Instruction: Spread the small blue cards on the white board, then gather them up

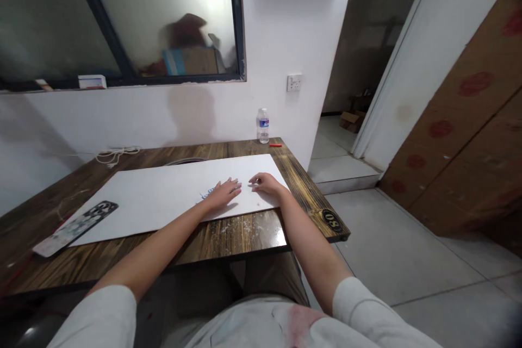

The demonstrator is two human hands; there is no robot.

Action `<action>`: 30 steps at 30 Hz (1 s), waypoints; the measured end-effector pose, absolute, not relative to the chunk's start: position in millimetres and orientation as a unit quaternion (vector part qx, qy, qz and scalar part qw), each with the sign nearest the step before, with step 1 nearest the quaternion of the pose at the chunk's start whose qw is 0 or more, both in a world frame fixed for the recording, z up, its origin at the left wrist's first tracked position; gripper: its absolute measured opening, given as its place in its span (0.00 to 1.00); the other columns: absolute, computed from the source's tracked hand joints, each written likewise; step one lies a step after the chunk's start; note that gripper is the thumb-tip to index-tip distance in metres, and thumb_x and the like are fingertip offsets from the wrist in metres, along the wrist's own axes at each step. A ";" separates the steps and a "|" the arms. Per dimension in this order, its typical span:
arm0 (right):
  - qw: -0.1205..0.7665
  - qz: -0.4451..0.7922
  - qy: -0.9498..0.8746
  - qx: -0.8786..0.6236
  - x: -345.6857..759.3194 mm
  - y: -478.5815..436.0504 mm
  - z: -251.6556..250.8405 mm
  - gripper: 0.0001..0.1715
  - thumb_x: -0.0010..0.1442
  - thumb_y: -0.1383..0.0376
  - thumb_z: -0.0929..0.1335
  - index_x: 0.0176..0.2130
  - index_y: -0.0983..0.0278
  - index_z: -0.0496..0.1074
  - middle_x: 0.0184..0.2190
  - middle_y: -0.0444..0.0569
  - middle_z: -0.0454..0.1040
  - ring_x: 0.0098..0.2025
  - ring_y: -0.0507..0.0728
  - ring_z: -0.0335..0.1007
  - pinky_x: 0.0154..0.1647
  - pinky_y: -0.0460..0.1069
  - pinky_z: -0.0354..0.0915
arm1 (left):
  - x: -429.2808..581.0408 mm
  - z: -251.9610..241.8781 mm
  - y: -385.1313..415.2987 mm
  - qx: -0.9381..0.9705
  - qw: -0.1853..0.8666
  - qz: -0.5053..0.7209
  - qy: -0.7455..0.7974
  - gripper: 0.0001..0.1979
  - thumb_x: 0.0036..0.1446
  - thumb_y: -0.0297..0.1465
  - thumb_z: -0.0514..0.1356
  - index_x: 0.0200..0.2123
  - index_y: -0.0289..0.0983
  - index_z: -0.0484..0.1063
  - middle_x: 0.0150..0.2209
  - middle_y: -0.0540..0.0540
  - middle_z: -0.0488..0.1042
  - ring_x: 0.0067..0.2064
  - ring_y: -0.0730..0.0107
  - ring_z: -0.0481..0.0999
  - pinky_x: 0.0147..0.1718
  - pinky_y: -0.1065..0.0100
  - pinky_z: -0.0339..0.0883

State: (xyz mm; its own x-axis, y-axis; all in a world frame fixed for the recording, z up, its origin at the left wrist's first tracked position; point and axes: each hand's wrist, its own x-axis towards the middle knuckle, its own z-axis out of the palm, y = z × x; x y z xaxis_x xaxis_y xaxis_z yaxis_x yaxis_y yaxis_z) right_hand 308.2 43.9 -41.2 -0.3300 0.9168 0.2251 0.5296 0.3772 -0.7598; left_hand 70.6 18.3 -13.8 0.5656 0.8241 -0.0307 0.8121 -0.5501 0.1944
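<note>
A large white board [163,196] lies flat on the dark wooden table [244,234]. My left hand [223,193] rests on it with fingers spread, partly over some blue marks [207,192] near the board's middle right. To the right, my right hand [266,182] is at the board's right end, its thumb and fingers curved but apart, with nothing visible between them. A small gap separates the two hands. A faint small mark [258,204] shows on the board below my right hand.
A long patterned case [77,228] overlaps the board's left end. White cable [116,155] lies at the back left. A plastic bottle [263,127] and a red pen-like item [275,145] are at the back right. White flecks dot the front edge.
</note>
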 end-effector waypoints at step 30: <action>0.379 0.141 -0.749 -0.525 264.2 31.9 -50.7 0.21 0.66 0.68 0.62 0.56 0.60 0.71 0.49 0.51 0.76 0.53 0.58 0.64 0.55 0.53 0.59 | 62.3 -20.0 1.8 0.872 0.017 0.029 0.489 0.29 0.64 0.46 0.48 0.66 0.44 0.58 0.69 0.45 0.52 0.70 0.48 0.47 0.62 0.42 0.45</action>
State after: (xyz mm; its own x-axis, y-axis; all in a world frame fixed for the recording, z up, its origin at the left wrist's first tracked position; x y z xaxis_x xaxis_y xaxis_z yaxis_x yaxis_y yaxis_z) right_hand 264.2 31.9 -50.7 -0.1616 0.8930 0.4201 0.6796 0.4094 -0.6087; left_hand 62.3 1.8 -20.0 0.5197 0.8537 0.0347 0.8517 -0.5208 0.0579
